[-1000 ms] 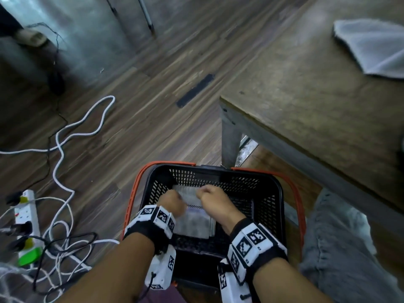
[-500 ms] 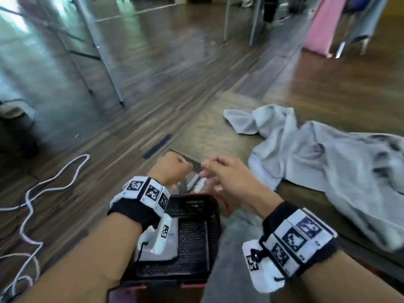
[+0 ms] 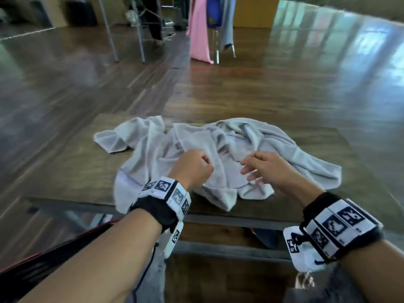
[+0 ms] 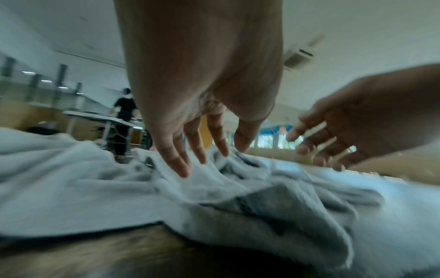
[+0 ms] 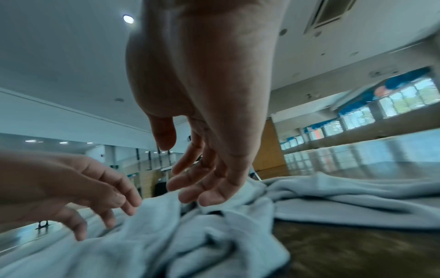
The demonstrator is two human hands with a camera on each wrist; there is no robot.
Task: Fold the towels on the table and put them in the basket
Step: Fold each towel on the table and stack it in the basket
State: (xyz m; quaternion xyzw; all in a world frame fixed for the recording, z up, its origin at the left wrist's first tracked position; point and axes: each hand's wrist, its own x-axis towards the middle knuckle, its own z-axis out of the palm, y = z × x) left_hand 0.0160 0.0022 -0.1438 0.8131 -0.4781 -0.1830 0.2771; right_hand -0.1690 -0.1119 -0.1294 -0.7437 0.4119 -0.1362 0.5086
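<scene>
A crumpled heap of grey towels [image 3: 218, 147] lies in the middle of the brown wooden table [image 3: 72, 171]. My left hand [image 3: 203, 163] is over the heap's near left part. In the left wrist view, the left hand [image 4: 214, 158] points its straight fingers down onto a towel fold [image 4: 100, 197]. My right hand [image 3: 247, 169] hovers over the heap's near right part. In the right wrist view, the right hand [image 5: 176, 169] has relaxed, spread fingers just above the cloth [image 5: 190, 244] and holds nothing. The black basket with a red rim [image 3: 32, 265] stands on the floor at my lower left, mostly out of view.
Beyond the table is bare wooden floor. A pink cloth [image 3: 200, 29] hangs by a chair at the back, near another table's metal legs [image 3: 140, 40]. A person in black [image 4: 123, 116] stands far off. My grey trouser leg shows under the table's near edge.
Both hands came up out of the basket, leaving a folded towel inside, and moved right over the table to the towel heap. My view swung from the basket to the table.
</scene>
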